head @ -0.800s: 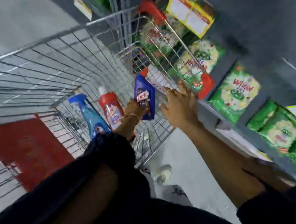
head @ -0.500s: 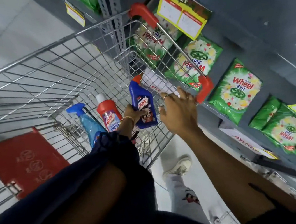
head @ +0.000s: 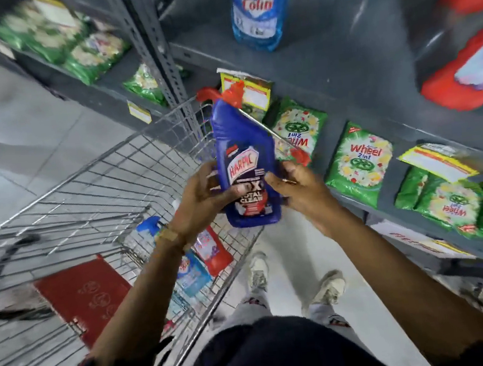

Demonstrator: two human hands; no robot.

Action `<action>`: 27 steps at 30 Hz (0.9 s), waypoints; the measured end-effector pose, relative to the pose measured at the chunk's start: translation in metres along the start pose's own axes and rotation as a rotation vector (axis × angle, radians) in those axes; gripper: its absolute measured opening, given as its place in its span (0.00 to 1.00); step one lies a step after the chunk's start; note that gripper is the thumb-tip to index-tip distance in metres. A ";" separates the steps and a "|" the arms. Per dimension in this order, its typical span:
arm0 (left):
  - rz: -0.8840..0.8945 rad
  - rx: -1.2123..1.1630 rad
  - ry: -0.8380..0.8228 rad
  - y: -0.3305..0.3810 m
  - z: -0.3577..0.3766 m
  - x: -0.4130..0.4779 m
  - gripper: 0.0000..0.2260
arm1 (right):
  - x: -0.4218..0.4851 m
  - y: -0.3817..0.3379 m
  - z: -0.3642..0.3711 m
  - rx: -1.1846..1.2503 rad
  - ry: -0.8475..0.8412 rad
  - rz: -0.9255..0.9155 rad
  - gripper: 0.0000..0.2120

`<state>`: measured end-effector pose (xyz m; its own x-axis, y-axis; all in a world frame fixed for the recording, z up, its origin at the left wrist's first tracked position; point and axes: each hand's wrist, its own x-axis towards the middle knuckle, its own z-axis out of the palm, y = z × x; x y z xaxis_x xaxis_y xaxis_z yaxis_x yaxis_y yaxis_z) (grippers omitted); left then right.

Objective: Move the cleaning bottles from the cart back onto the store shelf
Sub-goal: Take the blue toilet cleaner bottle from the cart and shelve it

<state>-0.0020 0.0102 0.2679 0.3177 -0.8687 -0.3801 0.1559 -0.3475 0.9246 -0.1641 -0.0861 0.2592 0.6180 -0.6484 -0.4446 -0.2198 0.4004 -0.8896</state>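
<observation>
Lifted clear of the wire cart [head: 88, 196] since the earlier frames, the blue Harpic bottle [head: 244, 164] now sits mid-frame above the cart rim, left hand [head: 202, 197] and right hand [head: 299, 187] both clasped on its lower body, red cap toward the shelf [head: 349, 55]. Not yet shelved; a blue spray bottle [head: 190, 269] and a red bottle [head: 212, 248] remain in the cart, lower centre. Both are partly hidden by the left forearm, and the upper-right shelf stock is blurred.

Green detergent packets [head: 358, 163] lie near yellow price tags [head: 437, 161].
</observation>
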 end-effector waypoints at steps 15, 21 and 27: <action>0.151 0.145 -0.468 0.055 0.195 -0.052 0.14 | -0.199 -0.004 -0.146 0.204 0.415 -0.225 0.09; 0.304 0.168 -0.626 0.071 0.286 -0.042 0.12 | -0.240 0.002 -0.209 0.201 0.596 -0.396 0.16; 0.510 0.180 -0.735 0.096 0.407 -0.008 0.16 | -0.259 -0.015 -0.316 0.149 0.759 -0.552 0.13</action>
<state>-0.3700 -0.1602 0.3700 -0.3773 -0.9168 0.1307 -0.0080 0.1443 0.9895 -0.5591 -0.1285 0.3551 -0.0616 -0.9973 0.0388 0.0879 -0.0441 -0.9952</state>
